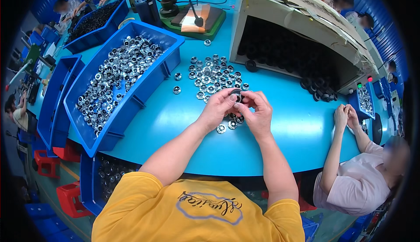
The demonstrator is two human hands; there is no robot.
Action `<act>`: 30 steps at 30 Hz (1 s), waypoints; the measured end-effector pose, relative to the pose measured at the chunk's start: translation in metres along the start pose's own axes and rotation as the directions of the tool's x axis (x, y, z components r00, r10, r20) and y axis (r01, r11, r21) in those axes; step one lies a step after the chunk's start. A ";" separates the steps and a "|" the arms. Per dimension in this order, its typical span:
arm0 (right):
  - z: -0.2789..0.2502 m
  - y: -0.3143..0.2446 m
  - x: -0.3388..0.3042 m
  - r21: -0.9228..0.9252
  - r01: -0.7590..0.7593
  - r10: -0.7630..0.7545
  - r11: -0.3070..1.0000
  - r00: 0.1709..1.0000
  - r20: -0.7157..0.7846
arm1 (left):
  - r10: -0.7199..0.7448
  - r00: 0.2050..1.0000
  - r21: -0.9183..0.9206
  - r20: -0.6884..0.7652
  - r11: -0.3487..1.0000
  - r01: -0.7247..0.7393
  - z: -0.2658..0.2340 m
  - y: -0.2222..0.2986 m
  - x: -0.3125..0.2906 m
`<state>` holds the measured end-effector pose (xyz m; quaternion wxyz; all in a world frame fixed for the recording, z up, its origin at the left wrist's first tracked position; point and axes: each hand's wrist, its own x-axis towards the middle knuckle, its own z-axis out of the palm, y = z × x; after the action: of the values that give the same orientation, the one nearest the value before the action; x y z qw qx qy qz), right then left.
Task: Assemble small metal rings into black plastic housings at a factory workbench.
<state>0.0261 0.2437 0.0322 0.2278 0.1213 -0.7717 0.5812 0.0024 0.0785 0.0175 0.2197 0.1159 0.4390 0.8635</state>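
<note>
My left hand (218,107) and my right hand (259,113) meet over the table, fingers pinched around a small black ring with a shiny metal centre (236,95). Just beyond them spreads a loose pile of shiny round metal hubs (210,76). A few more hubs (221,129) lie under and beside my hands. Part of the ring is covered by my fingertips.
A blue bin (151,95) of metal hubs stands left on the turquoise table (175,141). At right, an open box (302,5) holds black rings, some spilled out (321,89). Behind is a green-based drill press (214,29). A co-worker (354,176) sits at right.
</note>
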 end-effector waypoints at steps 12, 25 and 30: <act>0.003 -0.004 0.000 -0.153 0.113 -0.118 0.982 0.993 -0.022 | 0.048 0.999 -0.071 0.009 0.996 -0.047 -0.006 -0.009 0.003; -0.005 -0.006 0.001 0.475 -0.365 0.297 0.801 0.931 0.214 | 0.127 0.990 0.193 -0.052 0.974 -0.115 0.006 0.004 -0.001; -0.007 0.000 0.000 0.419 -0.384 0.294 0.822 0.918 0.266 | 0.225 0.972 0.299 -0.068 0.934 -0.195 0.008 -0.003 0.002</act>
<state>0.0277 0.2499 0.0335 0.0103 0.0872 -0.6376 0.7653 0.0049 0.0864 0.0202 0.0843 0.1491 0.5565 0.8130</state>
